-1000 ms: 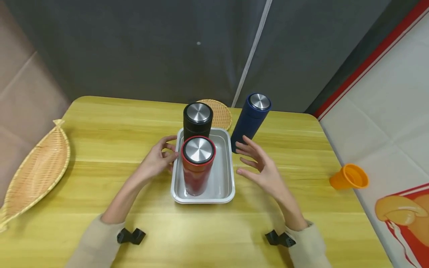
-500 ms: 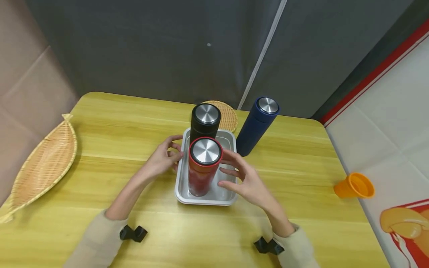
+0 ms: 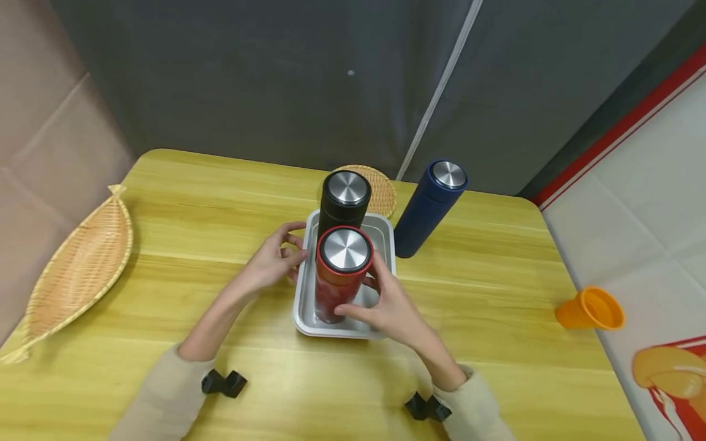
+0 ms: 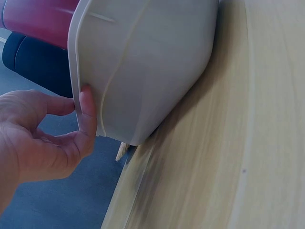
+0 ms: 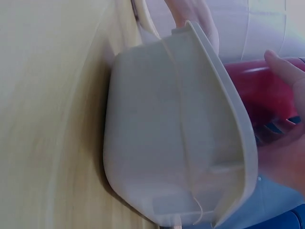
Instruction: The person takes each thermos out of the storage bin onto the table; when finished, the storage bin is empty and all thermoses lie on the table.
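Note:
A red thermos flask with a steel lid top stands in a pale grey plastic bin. My right hand reaches over the bin's right rim and grips the flask, with the thumb on its near side and the fingers on its right. The right wrist view shows that thumb lying on the red flask. At the bin's left rim, my left hand pinches the edge, plain in the left wrist view of the bin. Behind the red flask a black thermos flask stands in the bin, its lower part hidden.
A blue thermos flask stands on the table just right of the bin. A round woven mat lies behind it. A fish-shaped wicker basket is at far left, an orange cup at the right edge.
My right hand has moved left from beside the blue flask, over the bin, and has taken hold of the red flask. My left hand stays at the bin's rim; the head view has shifted slightly.

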A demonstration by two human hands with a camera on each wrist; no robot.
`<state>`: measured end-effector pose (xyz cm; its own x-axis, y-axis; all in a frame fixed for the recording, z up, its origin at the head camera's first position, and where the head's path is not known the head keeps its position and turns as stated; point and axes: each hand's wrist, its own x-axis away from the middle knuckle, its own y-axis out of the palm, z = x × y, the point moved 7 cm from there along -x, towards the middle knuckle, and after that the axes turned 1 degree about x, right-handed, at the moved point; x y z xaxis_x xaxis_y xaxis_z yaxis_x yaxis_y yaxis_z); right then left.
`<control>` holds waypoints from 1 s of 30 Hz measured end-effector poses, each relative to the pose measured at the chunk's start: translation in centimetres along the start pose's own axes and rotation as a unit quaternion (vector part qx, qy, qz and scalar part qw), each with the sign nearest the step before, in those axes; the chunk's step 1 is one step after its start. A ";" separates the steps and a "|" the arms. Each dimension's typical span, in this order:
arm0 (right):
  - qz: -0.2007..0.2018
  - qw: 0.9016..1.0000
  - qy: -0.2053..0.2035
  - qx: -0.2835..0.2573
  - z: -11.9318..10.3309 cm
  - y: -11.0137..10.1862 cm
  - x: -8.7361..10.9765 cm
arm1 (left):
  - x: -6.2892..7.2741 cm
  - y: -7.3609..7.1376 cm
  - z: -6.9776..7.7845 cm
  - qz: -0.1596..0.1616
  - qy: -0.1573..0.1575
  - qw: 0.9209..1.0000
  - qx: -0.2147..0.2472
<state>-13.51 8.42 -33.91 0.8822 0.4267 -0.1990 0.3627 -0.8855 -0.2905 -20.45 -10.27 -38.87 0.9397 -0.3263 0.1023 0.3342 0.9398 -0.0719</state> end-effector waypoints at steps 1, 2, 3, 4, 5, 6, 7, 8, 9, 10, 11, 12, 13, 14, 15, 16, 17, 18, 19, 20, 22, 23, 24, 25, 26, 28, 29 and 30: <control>0.004 1.000 0.000 0.008 0.0 0.0 0.0 | 0.0 0.1 0.0 -0.001 0.000 1.000 0.000; 0.009 1.000 -0.002 0.017 0.0 0.0 0.0 | 0.0 0.1 0.1 -0.001 0.000 1.000 0.000; 0.013 1.000 -0.003 0.021 0.1 0.0 0.0 | 0.0 0.1 0.1 -0.002 0.001 1.000 0.001; 0.019 0.999 -0.004 0.026 0.1 0.0 0.0 | 0.0 0.2 0.1 -0.001 0.001 1.000 0.001; 0.023 0.999 -0.003 0.029 0.1 0.0 0.0 | 0.0 0.2 0.1 -0.001 0.002 1.000 0.001; 0.027 0.999 -0.003 0.029 0.1 0.0 0.0 | 0.0 0.2 0.1 0.001 0.002 1.000 0.002; 0.030 0.999 -0.003 0.030 0.1 0.0 -0.1 | 0.0 0.1 0.1 0.002 0.002 1.000 0.002; 0.034 0.999 -0.004 0.030 0.1 -0.1 -0.1 | 0.0 0.1 0.1 0.003 0.002 1.000 0.003; 0.036 0.999 -0.004 0.030 0.1 -0.1 -0.2 | 0.0 0.1 0.0 0.004 0.002 1.000 0.003; 0.038 0.999 -0.003 0.028 0.2 -0.1 -0.2 | 0.0 0.0 0.0 0.005 0.001 1.000 0.003; 0.039 0.999 -0.003 0.027 0.2 0.0 -0.2 | 0.1 0.0 0.0 0.005 -0.001 1.000 0.004; 0.039 0.999 -0.004 0.025 0.2 0.0 -0.2 | 0.1 0.0 -0.1 0.006 -0.002 1.000 0.004; 0.040 0.999 -0.006 0.023 0.2 0.0 -0.2 | 0.2 -0.1 -0.1 0.006 -0.003 1.000 0.004; 0.041 0.999 -0.007 0.020 0.2 0.0 -0.3 | 0.2 -0.1 -0.1 0.006 -0.002 1.000 0.003; 0.041 0.999 -0.007 0.018 0.2 0.0 -0.3 | 0.2 -0.2 -0.2 0.007 -0.003 1.000 0.003; 0.042 0.999 -0.008 0.015 0.2 0.1 -0.3 | 0.3 -0.2 -0.2 0.007 -0.003 1.000 0.002; 0.043 0.999 -0.009 0.014 0.1 0.1 -0.4 | 0.3 -0.3 -0.2 0.009 -0.003 1.000 0.001; 0.044 0.999 -0.010 0.014 0.1 0.1 -0.4 | 0.3 -0.3 -0.1 0.010 -0.002 1.000 0.001; 0.045 0.999 -0.011 0.012 0.1 0.1 -0.5 | 0.3 -0.4 -0.1 0.010 -0.002 1.000 0.000; 0.046 0.999 -0.011 0.012 0.0 0.0 -0.5 | 0.3 -0.4 -0.1 0.010 -0.001 1.000 0.000; 0.051 0.999 -0.010 0.012 -0.1 0.0 -0.6 | 0.3 -0.5 -0.1 0.012 -0.001 1.000 0.001; 0.054 0.998 -0.010 0.014 -0.3 -0.1 -0.6 | 0.3 -0.5 -0.1 0.013 -0.002 1.000 0.001; 0.058 0.998 -0.010 0.014 -0.4 -0.2 -0.5 | 0.3 -0.4 0.0 0.012 -0.001 1.000 0.002; 0.063 0.998 -0.010 0.014 -0.6 -0.4 -0.5 | 0.2 -0.4 0.0 0.011 -0.001 1.000 0.004; 0.068 0.997 -0.011 0.016 -0.7 -0.6 -0.4 | 0.2 -0.4 0.0 0.010 -0.002 1.000 0.005; 0.080 0.996 -0.017 0.018 -1.2 -1.0 -0.3 | 0.1 -0.2 0.0 0.007 -0.001 1.000 0.008; 0.087 0.996 -0.021 0.020 -1.5 -1.2 -0.2 | 0.0 -0.1 0.0 0.005 -0.001 1.000 0.008; 0.094 0.995 -0.026 0.019 -1.7 -1.5 -0.1 | 0.0 0.1 0.0 0.002 0.000 1.000 0.010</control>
<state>-13.58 9.38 -31.85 0.9168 0.2632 -0.3004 0.1793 -0.9433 -0.2793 -20.46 -10.19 -38.92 0.9408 -0.3231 0.1028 0.3295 0.9427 -0.0527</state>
